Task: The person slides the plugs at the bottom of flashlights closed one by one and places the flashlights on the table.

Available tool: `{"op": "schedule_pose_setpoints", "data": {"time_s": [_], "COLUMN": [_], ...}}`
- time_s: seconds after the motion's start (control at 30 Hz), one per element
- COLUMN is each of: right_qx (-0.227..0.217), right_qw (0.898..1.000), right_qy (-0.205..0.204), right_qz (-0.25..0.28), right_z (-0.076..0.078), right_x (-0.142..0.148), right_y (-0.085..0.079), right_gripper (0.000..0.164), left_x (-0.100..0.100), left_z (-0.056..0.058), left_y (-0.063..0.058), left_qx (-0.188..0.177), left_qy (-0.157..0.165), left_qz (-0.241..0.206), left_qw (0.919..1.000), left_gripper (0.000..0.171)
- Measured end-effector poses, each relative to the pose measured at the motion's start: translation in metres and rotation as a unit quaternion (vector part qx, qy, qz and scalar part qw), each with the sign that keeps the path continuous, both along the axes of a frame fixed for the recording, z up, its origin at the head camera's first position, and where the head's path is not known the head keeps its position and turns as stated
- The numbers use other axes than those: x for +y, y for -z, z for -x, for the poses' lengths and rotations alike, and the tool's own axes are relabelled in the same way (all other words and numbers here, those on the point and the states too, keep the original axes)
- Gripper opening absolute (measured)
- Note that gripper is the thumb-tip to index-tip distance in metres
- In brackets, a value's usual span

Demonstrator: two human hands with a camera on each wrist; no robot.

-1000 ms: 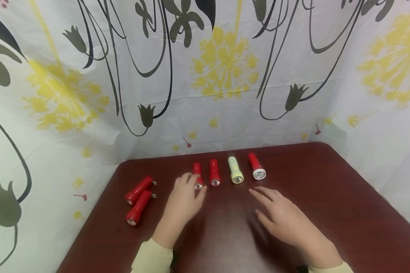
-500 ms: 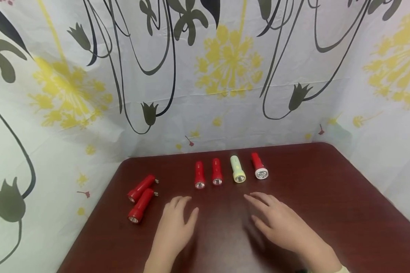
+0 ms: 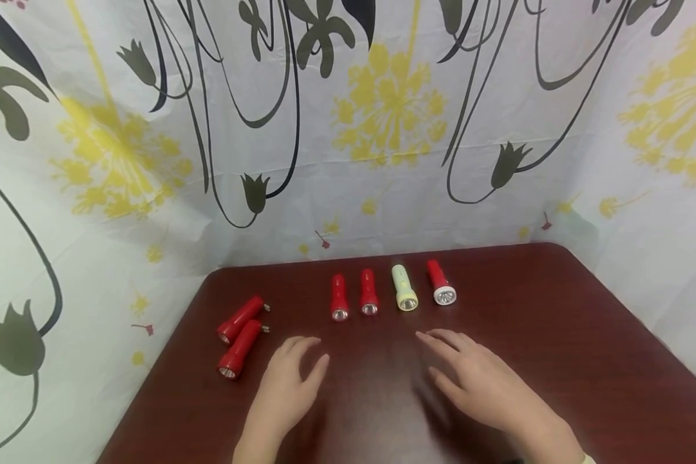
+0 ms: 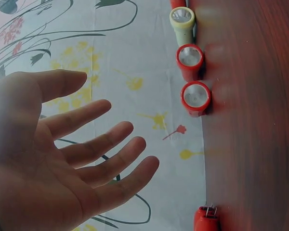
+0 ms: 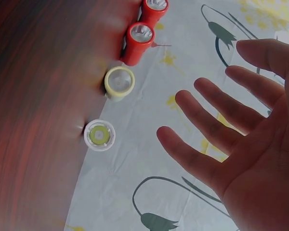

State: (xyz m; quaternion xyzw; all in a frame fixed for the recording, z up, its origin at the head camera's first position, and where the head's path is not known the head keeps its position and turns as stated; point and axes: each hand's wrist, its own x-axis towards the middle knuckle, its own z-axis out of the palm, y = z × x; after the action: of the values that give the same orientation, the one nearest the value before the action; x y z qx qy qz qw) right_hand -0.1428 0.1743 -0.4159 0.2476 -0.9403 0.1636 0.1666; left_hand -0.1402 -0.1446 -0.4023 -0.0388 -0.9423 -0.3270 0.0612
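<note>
Along the back of the table lie two red flashlights (image 3: 339,296) (image 3: 368,291), a pale green flashlight (image 3: 403,287) with a yellow rim, and a red flashlight with a white head (image 3: 441,283), lenses toward me. Two more red flashlights (image 3: 242,319) (image 3: 240,349) rest side by side at the left, metal plug prongs showing at their tail ends. My left hand (image 3: 287,386) is held over the table, right of that pair, fingers relaxed and holding nothing. My right hand (image 3: 481,383) hovers in front of the white-headed flashlight, its fingers spread, as the right wrist view (image 5: 250,139) confirms.
The dark reddish-brown table (image 3: 383,412) has rounded back corners. A white sheet (image 3: 336,187) with yellow and grey flower prints hangs behind it and along both sides.
My left hand has drawn back from the leftmost red flashlight of the back row, toward me and to the left. The right hand has shifted only slightly. The flashlights stay in place.
</note>
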Motion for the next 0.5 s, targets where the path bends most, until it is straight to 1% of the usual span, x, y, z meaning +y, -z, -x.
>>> {"op": "schedule_pose_setpoints", "data": {"time_s": [0.13, 0.23, 0.33, 0.43, 0.5], "right_qx": [-0.008, -0.015, -0.015, -0.019, -0.025], "right_qw": [1.0, 1.0, 1.0, 1.0, 1.0], "right_qy": [0.0, 0.001, 0.0, -0.004, -0.007], "right_qz": [0.001, 0.001, -0.001, -0.005, -0.008], "right_z": [0.0, -0.001, -0.001, -0.002, -0.003], "right_x": [-0.001, -0.002, -0.003, -0.004, -0.005], "right_y": [-0.002, -0.003, -0.003, -0.002, -0.002], "right_gripper": [0.06, 0.06, 0.059, 0.058, 0.058], "left_x": [0.0, -0.003, -0.014, -0.034, -0.05], "left_z": [0.001, 0.004, 0.01, 0.019, 0.024], "left_y": [-0.002, -0.002, 0.001, 0.004, 0.005], "left_qx": [0.001, 0.001, 0.01, 0.016, 0.006], "left_qy": [0.0, -0.009, -0.037, -0.074, -0.094], "left_qz": [-0.002, -0.001, 0.011, 0.041, 0.066], "left_qw": [1.0, 1.0, 0.9992, 0.9963, 0.9934], "left_gripper": [0.035, 0.033, 0.033, 0.037, 0.043]}}
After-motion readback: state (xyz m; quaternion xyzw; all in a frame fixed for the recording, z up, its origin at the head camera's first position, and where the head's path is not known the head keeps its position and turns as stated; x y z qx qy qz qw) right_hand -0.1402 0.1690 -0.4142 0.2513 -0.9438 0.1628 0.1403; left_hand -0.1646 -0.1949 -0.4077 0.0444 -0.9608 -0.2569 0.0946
